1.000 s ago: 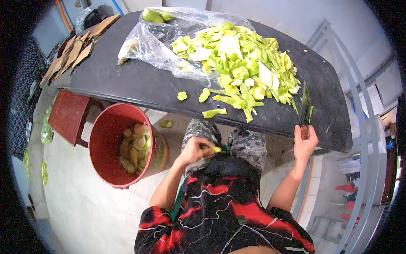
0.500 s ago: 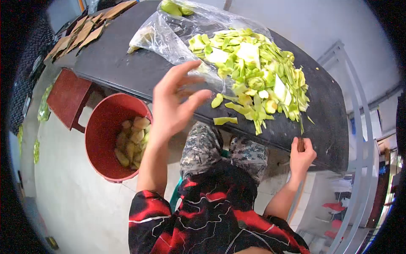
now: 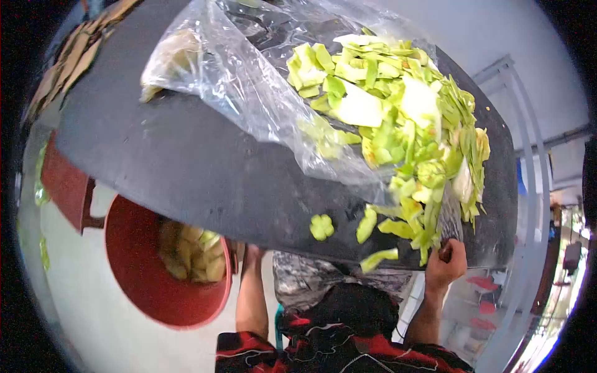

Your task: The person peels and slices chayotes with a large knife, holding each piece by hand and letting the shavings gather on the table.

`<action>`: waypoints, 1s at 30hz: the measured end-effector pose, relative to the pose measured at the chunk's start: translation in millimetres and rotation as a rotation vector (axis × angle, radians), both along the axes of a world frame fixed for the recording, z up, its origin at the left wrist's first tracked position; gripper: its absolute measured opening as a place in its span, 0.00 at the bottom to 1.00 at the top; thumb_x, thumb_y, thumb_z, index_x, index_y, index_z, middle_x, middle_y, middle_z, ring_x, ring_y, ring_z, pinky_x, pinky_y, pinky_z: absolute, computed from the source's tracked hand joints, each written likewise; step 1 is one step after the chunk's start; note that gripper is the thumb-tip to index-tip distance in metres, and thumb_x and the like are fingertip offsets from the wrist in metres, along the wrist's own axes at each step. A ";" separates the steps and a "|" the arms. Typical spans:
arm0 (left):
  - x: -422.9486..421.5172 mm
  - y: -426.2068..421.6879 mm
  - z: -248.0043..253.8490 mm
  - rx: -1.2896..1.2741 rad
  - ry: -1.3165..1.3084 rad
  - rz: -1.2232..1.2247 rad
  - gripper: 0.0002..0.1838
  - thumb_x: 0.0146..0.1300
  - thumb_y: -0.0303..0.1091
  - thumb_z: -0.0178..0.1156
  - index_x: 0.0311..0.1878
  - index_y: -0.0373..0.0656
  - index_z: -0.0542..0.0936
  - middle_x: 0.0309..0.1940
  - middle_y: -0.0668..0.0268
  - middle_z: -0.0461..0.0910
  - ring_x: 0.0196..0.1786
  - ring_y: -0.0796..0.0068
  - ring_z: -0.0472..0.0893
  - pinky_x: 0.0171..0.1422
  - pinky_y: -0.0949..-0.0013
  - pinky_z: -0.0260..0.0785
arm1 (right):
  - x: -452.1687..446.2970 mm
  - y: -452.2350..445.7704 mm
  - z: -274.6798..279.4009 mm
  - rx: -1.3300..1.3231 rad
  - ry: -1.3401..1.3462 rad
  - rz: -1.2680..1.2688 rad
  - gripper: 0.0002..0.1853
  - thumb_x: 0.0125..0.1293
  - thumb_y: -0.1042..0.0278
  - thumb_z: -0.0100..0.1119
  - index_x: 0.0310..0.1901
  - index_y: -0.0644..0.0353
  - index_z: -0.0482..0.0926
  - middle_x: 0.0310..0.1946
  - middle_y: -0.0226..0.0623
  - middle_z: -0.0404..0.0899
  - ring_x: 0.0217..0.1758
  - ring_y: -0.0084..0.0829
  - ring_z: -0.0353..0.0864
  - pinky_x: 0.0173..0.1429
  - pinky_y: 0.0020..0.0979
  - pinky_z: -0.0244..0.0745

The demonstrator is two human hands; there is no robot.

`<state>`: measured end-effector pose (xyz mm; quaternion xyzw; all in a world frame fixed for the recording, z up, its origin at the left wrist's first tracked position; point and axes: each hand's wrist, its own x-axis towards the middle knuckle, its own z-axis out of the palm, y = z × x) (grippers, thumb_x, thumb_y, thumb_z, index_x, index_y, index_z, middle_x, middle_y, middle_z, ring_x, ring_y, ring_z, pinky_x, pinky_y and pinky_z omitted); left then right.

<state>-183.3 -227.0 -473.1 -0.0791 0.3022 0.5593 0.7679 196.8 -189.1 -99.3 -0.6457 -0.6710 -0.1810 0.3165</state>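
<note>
My right hand (image 3: 446,264) is closed around the dark handle of a knife (image 3: 449,214) at the table's front edge. Its broad blade points away from me, against the pile of green peels (image 3: 404,105). Low at the front edge, my left hand (image 3: 252,253) is beside the rim of a red bucket (image 3: 127,248); the tabletop hides its fingers. Pale peeled pieces (image 3: 193,252) lie inside the bucket. A clear plastic bag (image 3: 242,93) spreads over the table on the left of the peels. Several loose peel scraps, one a small lobed slice (image 3: 321,227), lie near the edge.
The dark table (image 3: 186,161) curves in front of me. Cardboard strips (image 3: 71,59) lie at its far left. A red stool (image 3: 65,183) stands on the floor behind the bucket, and a grey metal frame (image 3: 528,155) rises to the right.
My left hand has dropped from above the table to below its edge, by the bucket. The knife now lies lower against the peels. The view has shifted closer to the table.
</note>
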 end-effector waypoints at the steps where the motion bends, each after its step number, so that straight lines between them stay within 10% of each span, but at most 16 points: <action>1: -5.0 8.2 -18.6 -0.153 0.047 0.037 0.13 0.69 0.38 0.52 0.39 0.36 0.76 0.27 0.61 0.79 0.26 0.73 0.77 0.26 0.70 0.67 | -4.0 -1.7 2.1 -0.004 -0.025 -0.023 0.10 0.56 0.79 0.66 0.29 0.62 0.71 0.20 0.31 0.59 0.21 0.25 0.55 0.26 0.27 0.54; 14: 44.5 158.8 -199.4 -0.450 0.073 -0.041 0.14 0.69 0.40 0.51 0.42 0.37 0.76 0.33 0.61 0.78 0.33 0.71 0.76 0.33 0.67 0.67 | -2.9 -1.7 -9.7 0.164 -0.196 -0.084 0.09 0.52 0.86 0.61 0.28 0.63 0.70 0.21 0.39 0.70 0.21 0.36 0.69 0.28 0.31 0.63; 30: 107.8 232.4 -227.6 -0.408 0.165 -0.204 0.15 0.69 0.42 0.50 0.46 0.39 0.75 0.42 0.60 0.77 0.41 0.69 0.75 0.42 0.63 0.66 | -13.8 -2.3 -1.6 0.045 -0.146 -0.112 0.10 0.53 0.83 0.64 0.29 0.63 0.70 0.21 0.39 0.71 0.22 0.34 0.71 0.27 0.31 0.63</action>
